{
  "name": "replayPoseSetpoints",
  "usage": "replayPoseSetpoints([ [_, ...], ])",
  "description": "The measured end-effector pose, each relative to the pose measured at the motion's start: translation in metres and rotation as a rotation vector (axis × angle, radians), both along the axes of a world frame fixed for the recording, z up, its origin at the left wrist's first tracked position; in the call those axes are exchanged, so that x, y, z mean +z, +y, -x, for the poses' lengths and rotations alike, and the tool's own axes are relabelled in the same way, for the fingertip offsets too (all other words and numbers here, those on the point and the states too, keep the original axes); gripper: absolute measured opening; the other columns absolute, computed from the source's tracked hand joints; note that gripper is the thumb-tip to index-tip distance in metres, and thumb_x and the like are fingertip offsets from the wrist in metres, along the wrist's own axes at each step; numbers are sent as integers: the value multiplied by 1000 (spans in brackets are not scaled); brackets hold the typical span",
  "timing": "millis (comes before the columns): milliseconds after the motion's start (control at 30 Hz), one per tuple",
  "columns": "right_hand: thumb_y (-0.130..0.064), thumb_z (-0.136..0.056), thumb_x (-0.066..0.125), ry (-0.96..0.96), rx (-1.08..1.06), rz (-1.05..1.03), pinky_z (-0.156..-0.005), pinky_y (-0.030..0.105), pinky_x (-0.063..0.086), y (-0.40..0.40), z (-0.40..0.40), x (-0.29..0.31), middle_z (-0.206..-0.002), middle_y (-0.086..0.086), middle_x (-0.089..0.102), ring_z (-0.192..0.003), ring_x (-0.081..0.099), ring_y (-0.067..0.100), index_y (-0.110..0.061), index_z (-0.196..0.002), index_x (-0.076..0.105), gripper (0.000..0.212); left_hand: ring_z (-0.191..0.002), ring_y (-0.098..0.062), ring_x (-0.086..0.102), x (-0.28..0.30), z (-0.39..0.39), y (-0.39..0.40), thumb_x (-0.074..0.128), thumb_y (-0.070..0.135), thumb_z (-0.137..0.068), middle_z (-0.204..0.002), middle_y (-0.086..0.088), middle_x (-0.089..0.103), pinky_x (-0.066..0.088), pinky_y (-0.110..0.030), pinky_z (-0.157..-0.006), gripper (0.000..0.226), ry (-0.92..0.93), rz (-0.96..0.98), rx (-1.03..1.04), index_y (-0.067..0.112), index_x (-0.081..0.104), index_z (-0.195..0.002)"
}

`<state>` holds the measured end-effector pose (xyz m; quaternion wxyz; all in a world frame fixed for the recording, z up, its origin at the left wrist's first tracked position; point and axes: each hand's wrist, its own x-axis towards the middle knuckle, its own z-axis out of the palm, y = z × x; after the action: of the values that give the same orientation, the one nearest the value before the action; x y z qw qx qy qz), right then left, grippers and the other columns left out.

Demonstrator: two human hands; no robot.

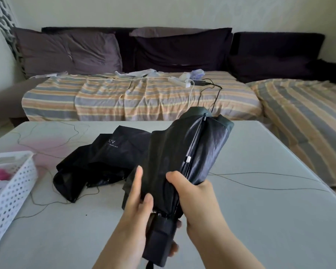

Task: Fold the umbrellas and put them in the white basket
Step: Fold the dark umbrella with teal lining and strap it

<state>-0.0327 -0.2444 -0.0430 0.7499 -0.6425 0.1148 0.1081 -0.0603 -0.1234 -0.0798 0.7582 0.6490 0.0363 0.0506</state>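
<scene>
I see a black umbrella (184, 164) in my grip, another black one (97, 164) just left of it, a white perforated basket (12, 189) further left, orange-grey striped bedding (140, 98) beyond.

- Left hand (142, 206) holds the black handle (161, 241) of a dark umbrella (192, 152), index finger laid straight along the canopy.
- Right hand (194, 197) grips the gathered canopy just above the handle, thumb on top.
- Umbrella raised over the grey table (260, 220), tip pointing away.
- Second black umbrella (105, 158), marked "UV", lies loose on the table behind.
- White basket (10, 189) at left edge, something pink inside.
- Thin cords trail across the table.
- Striped sofa (144, 98) beyond, chargers on it.
</scene>
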Motion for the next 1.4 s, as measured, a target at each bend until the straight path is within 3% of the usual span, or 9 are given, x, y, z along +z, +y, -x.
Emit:
replayPoseSetpoints([
  [200, -18, -76, 66, -132, -171, 186, -58, 29, 54, 2, 1, -3, -65, -5, 67, -65, 64, 22, -6, -82, 64, 14, -73, 29, 51, 12, 32, -28, 42, 61, -87, -76, 55, 50, 39, -1, -65, 31, 21, -434, 60, 75, 33, -113],
  [367, -31, -80, 69, -130, -94, 197, -44, 17, 46, 4, 5, 1, -59, -19, 63, -52, 61, 1, -13, -86, 65, 19, -55, 0, 60, 10, 24, -29, 39, 73, -79, -72, 25, 67, 45, -16, -56, 38, 24, -484, 57, 78, 32, -116],
  [533, -54, -88, 47, -213, -75, 270, -65, 25, 46, -6, 3, 3, -76, -2, 62, -73, 60, 16, -18, -82, 55, 37, -34, -21, 41, 16, 14, -15, 54, 29, -88, -54, -16, 57, 30, -23, -33, 23, 97, -80, 53, 21, 67, -105],
  [667, -51, -85, 59, -95, -263, 163, -65, 23, 37, -22, -11, -2, -100, -5, 50, -83, 52, 9, -23, -101, 46, 35, -30, -20, 39, 25, 10, 1, 49, 43, -71, -53, -20, 53, 31, -20, -32, 48, 95, 110, 105, -4, 55, -77],
  [800, -52, -76, 69, -144, -31, 63, -84, 31, 50, -33, -18, -3, -102, 2, 67, -95, 64, 18, -21, -99, 62, 39, -33, -19, 44, 24, 9, 13, 49, 43, -72, -63, -21, 64, 33, -19, -32, 46, 128, 161, 83, 3, 63, -90],
  [933, -14, -74, 69, -273, 228, -56, -75, 23, 52, -36, -16, -2, -103, -2, 71, -94, 67, 12, -20, -114, 60, 42, -33, -18, 41, 23, 9, 15, 51, 38, -73, -69, -19, 65, 31, -19, -31, 41, 142, 201, 82, 10, 65, -100],
  [1100, -6, -91, 60, -246, 122, 32, -96, 48, 50, -28, -19, -4, -98, 11, 73, -96, 69, 28, -21, -116, 59, 29, -34, -18, 41, 20, 9, 11, 53, 34, -73, -61, -14, 60, 33, -21, -31, 40, 160, 200, 100, 9, 64, -102],
  [1267, -10, -85, 58, -318, -47, 308, -57, 20, 44, -23, -17, -2, -76, 19, 60, -58, 50, 13, -12, -87, 55, 4, -39, -19, 51, 19, 11, 1, 52, 20, -92, -61, -14, 65, 42, -23, -36, 21, 163, 193, 179, 21, 67, -106],
  [1400, 8, -76, 43, -451, -212, 525, -41, 17, 27, -23, -16, 8, -54, -5, 46, -51, 29, 12, -17, -67, 43, 26, -38, -17, 47, 14, 12, -6, 53, 21, -94, -58, -12, 64, 38, -24, -36, 23, 141, 146, 298, 30, 65, -110],
])
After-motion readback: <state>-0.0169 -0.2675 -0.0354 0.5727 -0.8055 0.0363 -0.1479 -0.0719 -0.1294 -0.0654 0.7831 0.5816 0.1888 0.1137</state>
